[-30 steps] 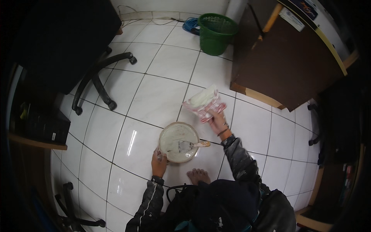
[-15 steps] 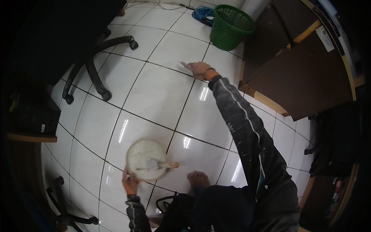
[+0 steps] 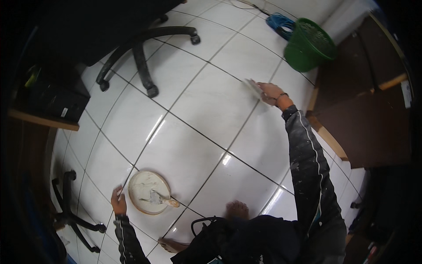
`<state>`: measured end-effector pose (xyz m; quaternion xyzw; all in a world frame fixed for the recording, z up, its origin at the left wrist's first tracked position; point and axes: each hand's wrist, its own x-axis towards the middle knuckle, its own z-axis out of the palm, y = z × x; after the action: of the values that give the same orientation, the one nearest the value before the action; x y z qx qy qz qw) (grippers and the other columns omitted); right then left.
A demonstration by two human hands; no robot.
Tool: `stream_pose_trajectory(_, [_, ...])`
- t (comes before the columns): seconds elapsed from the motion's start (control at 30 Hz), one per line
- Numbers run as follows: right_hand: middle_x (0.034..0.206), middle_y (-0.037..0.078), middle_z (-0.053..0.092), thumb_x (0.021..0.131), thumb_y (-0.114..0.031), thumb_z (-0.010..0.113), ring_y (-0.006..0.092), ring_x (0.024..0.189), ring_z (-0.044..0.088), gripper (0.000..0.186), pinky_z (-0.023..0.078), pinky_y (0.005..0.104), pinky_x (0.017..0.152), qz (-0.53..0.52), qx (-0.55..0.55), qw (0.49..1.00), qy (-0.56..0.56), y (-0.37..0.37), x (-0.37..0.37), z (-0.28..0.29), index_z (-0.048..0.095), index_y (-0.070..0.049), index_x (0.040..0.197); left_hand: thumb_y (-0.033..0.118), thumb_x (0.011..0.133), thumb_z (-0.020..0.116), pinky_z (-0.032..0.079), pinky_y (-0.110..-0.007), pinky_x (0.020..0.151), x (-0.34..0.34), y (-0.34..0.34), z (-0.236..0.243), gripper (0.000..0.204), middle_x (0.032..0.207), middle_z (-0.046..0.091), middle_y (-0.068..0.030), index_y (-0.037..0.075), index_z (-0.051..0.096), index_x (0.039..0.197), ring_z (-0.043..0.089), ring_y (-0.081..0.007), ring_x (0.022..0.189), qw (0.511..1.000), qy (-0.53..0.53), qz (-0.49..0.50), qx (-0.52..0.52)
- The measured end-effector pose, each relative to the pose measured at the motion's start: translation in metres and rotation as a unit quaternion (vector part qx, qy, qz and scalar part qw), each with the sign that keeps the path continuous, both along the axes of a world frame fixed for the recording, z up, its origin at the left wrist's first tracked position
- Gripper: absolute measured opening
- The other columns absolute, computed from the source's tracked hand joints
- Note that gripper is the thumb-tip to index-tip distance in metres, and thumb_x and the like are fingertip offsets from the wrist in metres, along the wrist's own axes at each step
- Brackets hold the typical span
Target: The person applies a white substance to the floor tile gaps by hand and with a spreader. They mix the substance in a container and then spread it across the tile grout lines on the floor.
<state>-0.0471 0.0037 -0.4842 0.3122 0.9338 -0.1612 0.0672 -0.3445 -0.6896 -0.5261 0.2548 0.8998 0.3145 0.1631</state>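
My right hand [image 3: 271, 92] reaches far out over the tiled floor, closed on a thin, pale, flat scraper [image 3: 253, 87] blurred by motion. The scraper's edge lies along a dark line between tiles. Near my feet a round shallow tray [image 3: 145, 210] holds a whitish paste [image 3: 143, 185]. In the paste rests a putty knife [image 3: 169, 202], its wooden handle sticking out over the rim toward the right. Just left of the tray is my left hand [image 3: 118, 201], fingers loosely extended and holding nothing, a small gap between it and the rim.
Wheeled chair bases stand at the upper left [image 3: 143, 66] and lower left [image 3: 70, 215]. A green basket [image 3: 303, 50] and a coil of blue cable [image 3: 279, 24] are at the upper right. Brown wooden furniture [image 3: 373, 119] lines the right side. My bare foot [image 3: 237, 209] is on the tiles.
My left hand has let go of the tray's rim and moved slightly away. The right hand still holds the scraper out front. The whole view has turned and shifted.
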Motion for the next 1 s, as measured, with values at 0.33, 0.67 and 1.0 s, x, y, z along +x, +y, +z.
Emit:
stream_pose_trajectory(0.33, [0.09,0.014,0.066,0.07,-0.013,0.063,0.0333,0.082,0.065,0.047,0.052,0.0433,0.069,-0.094,0.043,0.987,-0.123,-0.026,-0.034,-0.002,0.051,-0.013,0.115,0.015,0.076,0.07,0.05,-0.037,0.078,-0.086,0.358,0.006,0.053,0.107,0.058,-0.0169,0.003,0.05,0.123,0.058,-0.0328,0.093,0.975,0.191,-0.115,0.024])
stream_pose_trajectory(0.67, [0.088,0.016,0.065,0.07,-0.01,0.058,0.0352,0.082,0.062,0.05,0.051,0.0429,0.072,-0.097,-0.017,0.995,-0.018,0.005,-0.002,-0.002,0.049,-0.012,0.119,0.023,0.076,0.071,0.046,-0.042,0.079,-0.086,0.432,-0.037,0.058,0.11,0.057,-0.0185,-0.002,0.049,0.124,0.057,-0.0363,0.097,0.979,0.187,0.075,-0.007])
stream_pose_trajectory(1.0, [0.099,0.014,0.065,0.073,-0.013,0.055,0.0342,0.091,0.061,0.05,0.05,0.0428,0.077,-0.092,0.024,0.995,-0.023,-0.008,-0.063,-0.002,0.05,-0.017,0.123,0.035,0.077,0.068,0.046,-0.044,0.082,-0.138,0.442,-0.048,0.069,0.108,0.057,-0.0214,0.003,0.041,0.132,0.056,-0.0375,0.1,0.968,0.226,0.101,-0.042])
